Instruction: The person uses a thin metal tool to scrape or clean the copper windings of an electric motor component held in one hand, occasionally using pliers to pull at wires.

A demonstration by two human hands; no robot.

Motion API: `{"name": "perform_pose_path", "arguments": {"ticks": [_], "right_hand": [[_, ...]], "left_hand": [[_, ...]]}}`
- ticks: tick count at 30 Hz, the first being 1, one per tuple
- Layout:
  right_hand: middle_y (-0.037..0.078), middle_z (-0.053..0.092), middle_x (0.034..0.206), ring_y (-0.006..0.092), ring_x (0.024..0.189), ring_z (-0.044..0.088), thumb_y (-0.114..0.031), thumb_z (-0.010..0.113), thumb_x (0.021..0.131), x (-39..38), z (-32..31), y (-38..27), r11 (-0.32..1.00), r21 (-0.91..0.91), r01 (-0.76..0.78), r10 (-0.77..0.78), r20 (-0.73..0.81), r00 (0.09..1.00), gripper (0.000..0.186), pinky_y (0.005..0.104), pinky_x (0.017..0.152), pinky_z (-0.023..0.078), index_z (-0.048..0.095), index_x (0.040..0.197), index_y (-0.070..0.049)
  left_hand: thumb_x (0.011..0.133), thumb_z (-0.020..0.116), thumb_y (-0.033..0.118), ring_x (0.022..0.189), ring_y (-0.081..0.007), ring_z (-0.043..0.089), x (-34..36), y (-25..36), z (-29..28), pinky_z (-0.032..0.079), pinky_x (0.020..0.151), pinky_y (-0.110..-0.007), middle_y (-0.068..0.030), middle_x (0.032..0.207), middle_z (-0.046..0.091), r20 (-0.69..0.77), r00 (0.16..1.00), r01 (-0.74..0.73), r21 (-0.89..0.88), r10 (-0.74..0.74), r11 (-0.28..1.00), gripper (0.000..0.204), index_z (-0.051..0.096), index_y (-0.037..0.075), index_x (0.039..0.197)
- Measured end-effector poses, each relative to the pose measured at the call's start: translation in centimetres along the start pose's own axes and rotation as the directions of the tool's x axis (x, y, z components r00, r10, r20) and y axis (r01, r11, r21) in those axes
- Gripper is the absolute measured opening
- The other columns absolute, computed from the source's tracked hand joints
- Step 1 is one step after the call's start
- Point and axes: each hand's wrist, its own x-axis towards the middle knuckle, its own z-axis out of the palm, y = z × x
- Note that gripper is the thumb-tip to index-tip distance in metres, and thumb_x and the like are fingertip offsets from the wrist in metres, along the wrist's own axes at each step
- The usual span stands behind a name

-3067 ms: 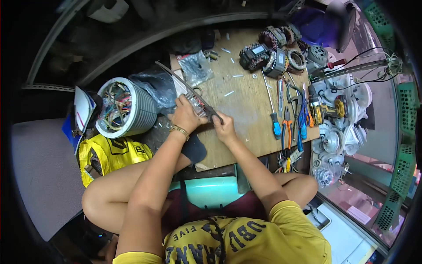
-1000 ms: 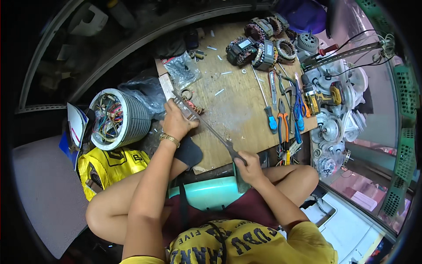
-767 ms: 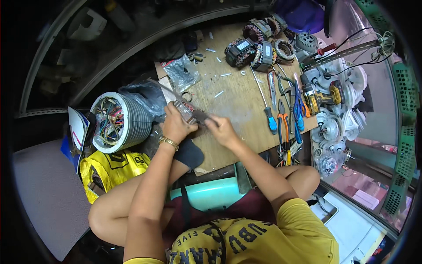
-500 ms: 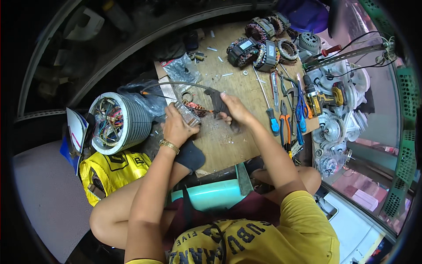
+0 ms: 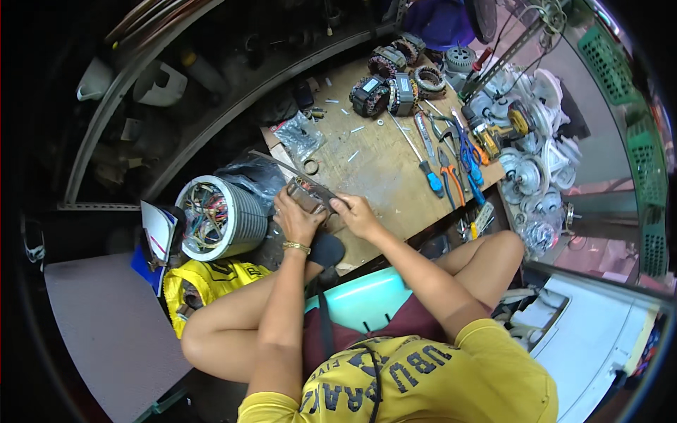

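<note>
The left hand's fingers grip a blocky, grey-brown metal motor core at 8 o'clock on the plywood worktop. The right hand's fingers wrap the handle end of a long, dark metal hacksaw pointing toward 10 o'clock; blade contact is unclear. Orange-and-black pliers lie at 3 o'clock.

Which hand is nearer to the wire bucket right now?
Left. The left hand is just to the right of the wire bucket, apart from its ribbed side; the right hand is farther right, beyond the left hand.
</note>
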Motion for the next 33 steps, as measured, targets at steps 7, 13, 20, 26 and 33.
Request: {"name": "perform_pose_path", "arguments": {"ticks": [7, 13, 20, 26, 33], "right_hand": [[0.012, 0.062, 0.068, 0.0168, 0.061, 0.055, -0.042, 0.058, 0.103, -0.8, 0.7, 1.8, 0.969, -0.235, 0.071, -0.069, 0.018, 0.997, 0.046, 0.0362, 0.059, 0.046, 0.07, 0.108, 0.002], [0.028, 0.072, 0.1, 0.0422, 0.095, 0.071, -0.049, 0.058, 0.1, 0.4, -0.8, 2.9, 0.975, -0.219, -0.017, 0.015, -0.012, 1.0, 0.054, 0.0444, 0.083, 0.054, 0.072, 0.114, 0.002], [0.026, 0.073, 0.099, 0.0412, 0.094, 0.072, -0.045, 0.059, 0.101, 0.9, -1.1, 0.4, 0.98, -0.192, -0.059, 0.066, 0.03, 0.997, 0.05, 0.0448, 0.082, 0.055, 0.073, 0.113, 0.001], [0.027, 0.069, 0.088, 0.0451, 0.082, 0.069, -0.038, 0.062, 0.1, -1.5, -3.4, -1.9, 0.976, -0.21, 0.052, -0.039, 0.068, 0.997, 0.04, 0.0465, 0.071, 0.053, 0.072, 0.108, 0.0], [0.027, 0.066, 0.084, 0.0467, 0.077, 0.065, -0.031, 0.062, 0.1, -7.3, -8.6, -5.0, 0.948, -0.282, -0.15, 0.18, 0.083, 0.98, 0.034, 0.047, 0.067, 0.051, 0.071, 0.107, 0.001]], "left_hand": [[0.052, 0.098, 0.03, 0.132, -0.0409, 0.046, -0.1, -1.0, 1.6, 0.043, 0.099, -0.059, -0.0199, 0.14, 0.045, -0.11, 0.994, 0.02, 0.083, -0.011, 0.996, 0.116, 0.035, 0.004, 0.146], [0.051, 0.1, 0.031, 0.132, -0.039, 0.048, 0.4, 0.7, 0.9, 0.044, 0.099, -0.058, -0.0166, 0.139, 0.044, -0.094, 0.996, 0.0, 0.066, 0.006, 0.998, 0.119, 0.034, 0.006, 0.147], [0.056, 0.099, 0.045, 0.134, -0.0363, 0.051, 3.4, -0.4, -0.5, 0.044, 0.097, -0.06, -0.0156, 0.146, 0.045, 0.131, 0.987, 0.082, 0.085, -0.093, 0.993, 0.115, 0.034, 0.007, 0.143], [0.057, 0.098, 0.052, 0.101, -0.0387, 0.073, 4.5, -0.7, -1.2, 0.055, 0.086, -0.049, -0.0196, 0.112, 0.073, 0.199, 0.979, 0.025, 0.139, -0.053, 0.99, 0.103, 0.04, 0.003, 0.129], [0.053, 0.099, 0.051, 0.09, -0.043, 0.073, 6.3, 1.0, -2.2, 0.058, 0.077, -0.049, -0.0257, 0.098, 0.074, 0.342, 0.938, -0.049, 0.295, -0.057, 0.954, 0.093, 0.049, -0.002, 0.112]]}}
